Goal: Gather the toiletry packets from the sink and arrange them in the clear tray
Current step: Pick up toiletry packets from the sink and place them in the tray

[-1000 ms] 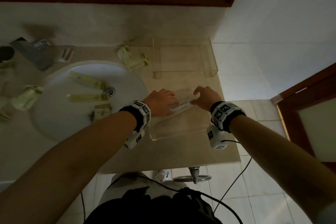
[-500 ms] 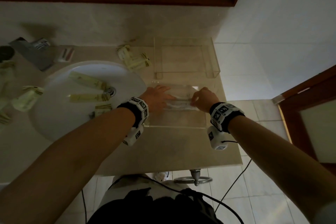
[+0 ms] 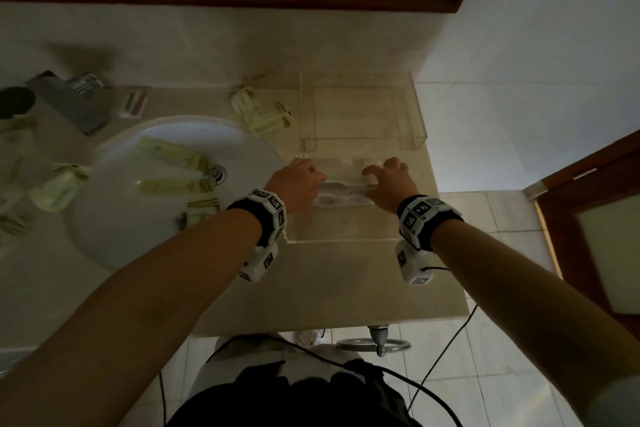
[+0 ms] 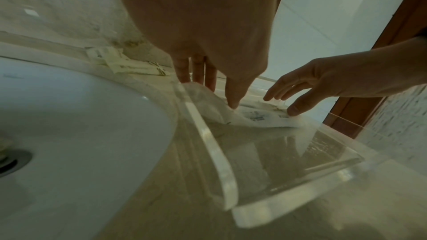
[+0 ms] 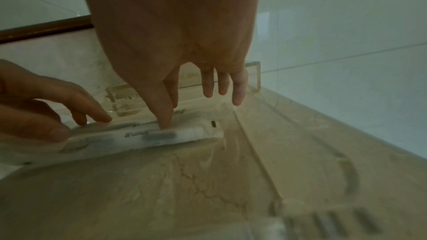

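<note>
A clear tray (image 3: 343,240) lies on the counter just right of the white sink (image 3: 104,236). Both my hands reach into it. White toiletry packets (image 3: 341,194) lie across the tray floor between them. My left hand (image 3: 299,184) has straight fingers and presses its thumb on the packets' (image 4: 258,118) left end. On the packets' (image 5: 143,138) right end, my right hand (image 3: 384,178) presses its thumb, fingers spread above. Three yellowish packets (image 3: 171,152) (image 3: 169,185) (image 3: 202,213) lie in the sink bowl near the drain.
A second clear tray (image 3: 363,146) stands behind the first, against the wall. More packets (image 3: 263,114) lie on the counter behind the sink and several others (image 3: 59,185) on its left. A grey faucet (image 3: 65,100) is at back left. A door frame (image 3: 588,184) stands at right.
The near tray was skewed a second ago and now sits square to the counter edge. Both hands and the white packets have moved farther from me, toward the tray's back.
</note>
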`<act>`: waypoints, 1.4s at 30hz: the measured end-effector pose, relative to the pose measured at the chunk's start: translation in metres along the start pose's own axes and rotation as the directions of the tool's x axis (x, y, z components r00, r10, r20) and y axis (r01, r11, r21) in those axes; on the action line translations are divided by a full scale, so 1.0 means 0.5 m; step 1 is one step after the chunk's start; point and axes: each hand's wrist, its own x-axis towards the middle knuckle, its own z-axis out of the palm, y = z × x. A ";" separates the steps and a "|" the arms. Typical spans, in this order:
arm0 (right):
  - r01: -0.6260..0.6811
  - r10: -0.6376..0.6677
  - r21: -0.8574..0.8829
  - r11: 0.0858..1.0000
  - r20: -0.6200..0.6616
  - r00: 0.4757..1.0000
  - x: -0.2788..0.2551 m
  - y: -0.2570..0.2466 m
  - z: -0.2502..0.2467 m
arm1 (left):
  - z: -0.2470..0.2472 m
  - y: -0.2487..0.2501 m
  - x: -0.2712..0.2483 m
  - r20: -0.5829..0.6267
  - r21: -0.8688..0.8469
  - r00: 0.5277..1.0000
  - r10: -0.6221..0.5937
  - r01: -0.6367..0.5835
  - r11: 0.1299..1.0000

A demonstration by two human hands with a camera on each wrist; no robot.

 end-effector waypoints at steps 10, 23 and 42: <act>0.037 -0.033 -0.156 0.987 0.027 0.999 0.000 -0.014 0.006 | -0.005 0.005 -0.005 0.037 0.051 0.999 -0.018 0.016 0.999; 0.050 -0.042 -0.105 0.993 0.072 0.996 0.006 -0.005 0.008 | -0.026 0.002 -0.004 0.084 0.155 0.996 0.032 -0.045 0.987; 0.058 -0.059 -0.028 0.998 -0.038 0.998 0.025 -0.035 -0.021 | -0.038 -0.036 0.009 -0.028 -0.083 1.000 0.012 -0.015 0.996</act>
